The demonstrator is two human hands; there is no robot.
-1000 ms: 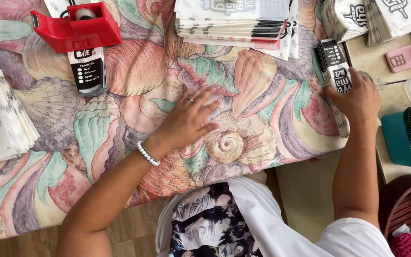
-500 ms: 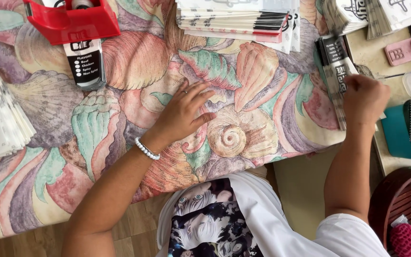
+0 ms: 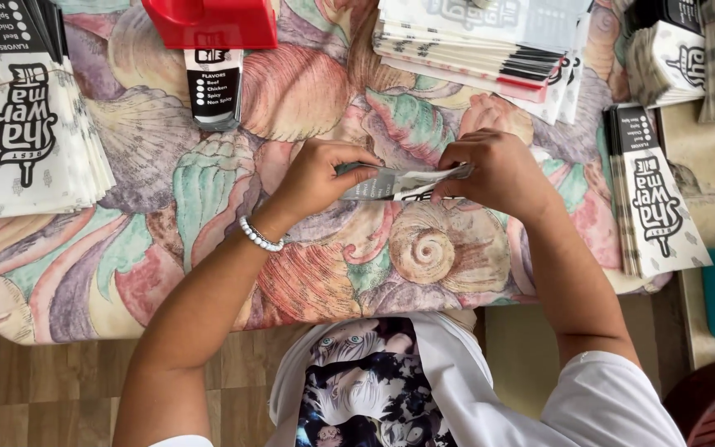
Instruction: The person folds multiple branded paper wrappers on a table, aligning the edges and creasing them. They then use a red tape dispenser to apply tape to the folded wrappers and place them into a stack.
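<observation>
Table with a seashell-print cloth (image 3: pixel 208 223) is filling the view, wood floor showing below. At the centre a white paper bag (image 3: pixel 399 182) with black print is being held just above the cloth, pinched at both ends. Left hand (image 3: pixel 320 175) is closing its fingers on the bag's left end; right hand (image 3: pixel 498 172) is gripping the right end. A bead bracelet (image 3: pixel 260 236) is sitting on the left wrist. Bag stacks are lying at the left edge (image 3: pixel 39 124), top middle (image 3: pixel 482 41) and right (image 3: pixel 651 194). A red holder (image 3: pixel 208 21) is standing at top, a bag under it.
</observation>
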